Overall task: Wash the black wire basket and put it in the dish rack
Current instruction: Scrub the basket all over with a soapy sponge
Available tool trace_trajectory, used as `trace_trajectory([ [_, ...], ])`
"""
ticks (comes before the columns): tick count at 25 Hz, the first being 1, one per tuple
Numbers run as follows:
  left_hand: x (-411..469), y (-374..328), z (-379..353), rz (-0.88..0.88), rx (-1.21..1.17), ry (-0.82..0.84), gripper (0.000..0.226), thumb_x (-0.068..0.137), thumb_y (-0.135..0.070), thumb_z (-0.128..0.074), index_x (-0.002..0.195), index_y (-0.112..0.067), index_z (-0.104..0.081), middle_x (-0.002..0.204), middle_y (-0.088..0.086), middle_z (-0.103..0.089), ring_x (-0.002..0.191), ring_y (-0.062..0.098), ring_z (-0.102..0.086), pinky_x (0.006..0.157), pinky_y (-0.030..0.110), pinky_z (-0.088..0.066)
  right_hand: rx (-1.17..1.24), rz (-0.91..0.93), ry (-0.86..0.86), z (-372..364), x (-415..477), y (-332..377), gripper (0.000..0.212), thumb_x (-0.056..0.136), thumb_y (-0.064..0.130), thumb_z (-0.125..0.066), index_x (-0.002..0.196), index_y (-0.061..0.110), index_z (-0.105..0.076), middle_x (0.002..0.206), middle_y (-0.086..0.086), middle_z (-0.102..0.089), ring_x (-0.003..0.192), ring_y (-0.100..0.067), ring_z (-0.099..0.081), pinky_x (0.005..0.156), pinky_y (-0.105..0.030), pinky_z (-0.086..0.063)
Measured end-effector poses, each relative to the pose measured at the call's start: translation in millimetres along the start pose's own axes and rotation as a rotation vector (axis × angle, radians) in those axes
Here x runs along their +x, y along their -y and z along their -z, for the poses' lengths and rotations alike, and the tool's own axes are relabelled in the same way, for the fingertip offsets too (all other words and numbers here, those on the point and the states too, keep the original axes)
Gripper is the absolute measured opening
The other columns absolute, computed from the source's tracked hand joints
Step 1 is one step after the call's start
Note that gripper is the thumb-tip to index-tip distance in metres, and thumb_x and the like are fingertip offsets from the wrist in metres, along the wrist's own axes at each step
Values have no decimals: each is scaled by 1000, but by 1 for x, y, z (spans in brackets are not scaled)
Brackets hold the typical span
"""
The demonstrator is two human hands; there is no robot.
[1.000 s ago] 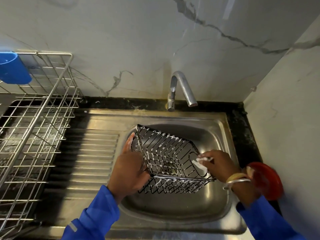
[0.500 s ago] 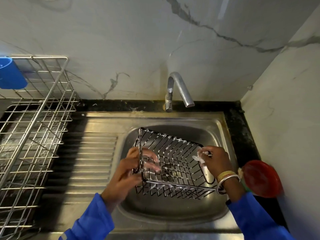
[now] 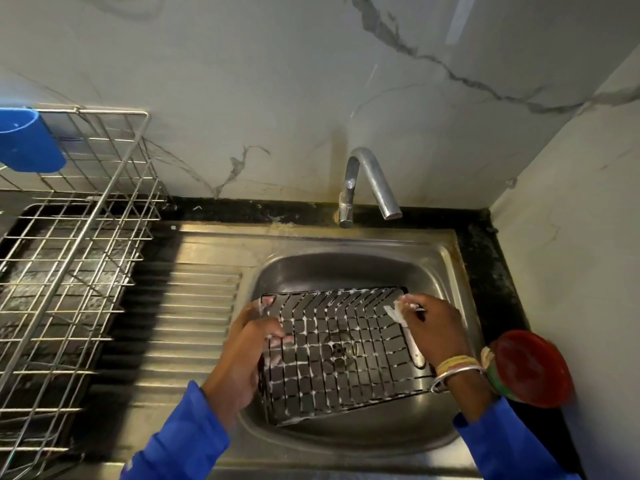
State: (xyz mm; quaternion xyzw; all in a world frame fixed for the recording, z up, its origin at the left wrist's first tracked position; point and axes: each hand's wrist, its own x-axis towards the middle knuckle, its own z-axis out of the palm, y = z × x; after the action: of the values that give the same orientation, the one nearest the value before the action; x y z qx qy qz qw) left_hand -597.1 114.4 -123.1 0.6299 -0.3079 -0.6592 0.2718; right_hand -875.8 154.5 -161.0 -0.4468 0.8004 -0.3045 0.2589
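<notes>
The basket [image 3: 346, 368] is held over the sink [image 3: 446, 252], lying within the bowl's outline, and it is tipped so that its mesh faces up. Its left end is gripped by the left hand [image 3: 242, 362]. At its right end a scrubber [image 3: 396, 311] is pinched against the wire by the right hand [image 3: 438, 329]. Behind the sink the tap [image 3: 367, 178] is mounted, with its spout aimed over the bowl. Left of the sink the drainboard [image 3: 187, 323] is laid. Further left the rack [image 3: 69, 271] is stood, with a cup [image 3: 27, 140] hung at its far rim. Just right of the sink a jar [image 3: 530, 368] is set against the side wall.
</notes>
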Motion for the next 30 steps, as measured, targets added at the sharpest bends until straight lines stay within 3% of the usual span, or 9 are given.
trace_trajectory([
  [4,-3,-7,-5,-63,63,0,57,89,-2,-49,137,-30,-56,126,4,-63,106,31,-68,71,38,-48,-261,215,105,3,1,-10,38,81,9,-71,118,18,-67,117,0,-64,104,-18,-62,87,-19,-41],
  [8,-11,-16,-16,-58,72,20,45,93,-5,-46,116,-39,-63,123,1,-63,96,30,-71,66,33,-41,-413,275,-12,20,11,-9,19,85,28,-71,103,26,-74,113,1,-52,98,-19,-54,78,-23,-40],
  [11,-13,-13,-20,-60,61,38,44,92,-4,-45,112,-39,-63,126,0,-62,98,32,-72,66,33,-41,-575,410,-96,23,15,-5,12,79,19,-76,90,21,-73,99,-2,-57,85,-23,-59,69,-23,-41],
  [15,-17,-4,-30,-47,88,68,45,92,-7,-46,113,-44,-60,124,-12,-58,99,25,-70,77,38,-43,-693,234,29,22,24,10,22,83,3,-62,102,16,-65,115,-3,-52,94,-26,-62,69,-32,-46],
  [19,-21,1,-39,-46,88,50,46,95,-9,-47,114,-49,-59,115,-13,-59,98,22,-68,79,39,-42,-416,359,186,-1,9,33,16,89,5,-59,100,13,-66,102,3,-49,89,-13,-52,71,-22,-34],
  [23,-20,-2,-33,-84,83,28,44,93,-10,-47,114,-47,-58,122,-18,-58,96,20,-68,83,41,-42,-383,193,-33,18,14,31,5,87,10,-64,89,9,-69,96,-9,-62,83,-23,-59,65,-26,-36],
  [25,-19,0,-31,-86,91,27,44,93,-9,-48,112,-47,-60,122,-18,-58,97,21,-67,86,43,-42,-359,97,-14,18,10,38,7,88,12,-65,81,12,-65,88,-8,-64,82,-25,-62,64,-24,-36],
  [28,-23,4,-38,-73,85,35,43,93,-7,-48,110,-44,-62,116,-7,-63,95,22,-66,84,42,-41,-62,108,156,-13,-22,75,11,89,20,-67,79,21,-62,81,4,-64,76,-12,-62,66,-20,-48],
  [30,-23,5,-42,-59,73,46,45,92,-6,-47,114,-42,-62,115,1,-64,93,21,-67,79,40,-41,76,128,126,-24,-37,87,6,86,25,-71,84,21,-66,82,9,-65,76,-2,-61,66,-13,-48],
])
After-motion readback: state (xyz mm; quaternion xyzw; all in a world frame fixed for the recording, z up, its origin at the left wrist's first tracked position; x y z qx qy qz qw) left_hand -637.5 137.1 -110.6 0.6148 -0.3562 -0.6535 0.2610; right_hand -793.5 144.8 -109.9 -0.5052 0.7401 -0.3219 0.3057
